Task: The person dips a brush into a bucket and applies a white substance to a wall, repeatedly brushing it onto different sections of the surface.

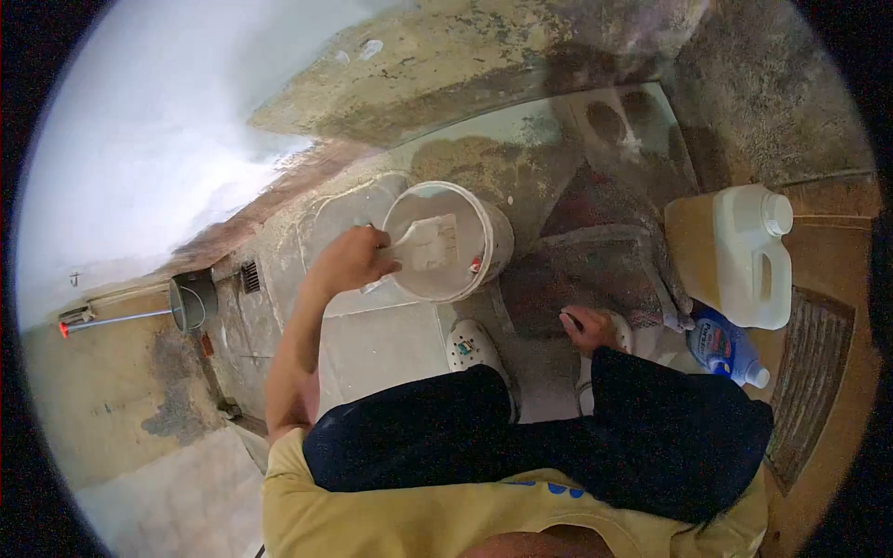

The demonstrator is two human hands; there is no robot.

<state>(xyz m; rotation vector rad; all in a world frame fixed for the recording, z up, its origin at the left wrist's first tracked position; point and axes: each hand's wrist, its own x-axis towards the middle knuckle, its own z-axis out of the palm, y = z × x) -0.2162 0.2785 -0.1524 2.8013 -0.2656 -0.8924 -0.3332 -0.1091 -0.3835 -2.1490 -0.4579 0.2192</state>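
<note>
My left hand (352, 264) is closed round the handle of a wide paintbrush (433, 244) with pale, paint-covered bristles. The brush reaches over the rim of a white bucket (499, 244), its head inside the opening. Whitish residue coats the bucket's inner wall, and a small red mark shows near its right side. My right hand (595, 329) rests by my right knee, above a dark mat. Its fingers are loosely bent, with a dark gap between thumb and fingers and no object visible in them.
Right of the mat (577, 279) stand a translucent jug (739, 256) and a blue-labelled bottle (723, 346), near a wooden louvred panel (811, 386). A freshly whitened wall (195, 139) with peeling lower parts rises at left. A dark bucket (193, 299) and a blue pole (121, 320) lie beyond.
</note>
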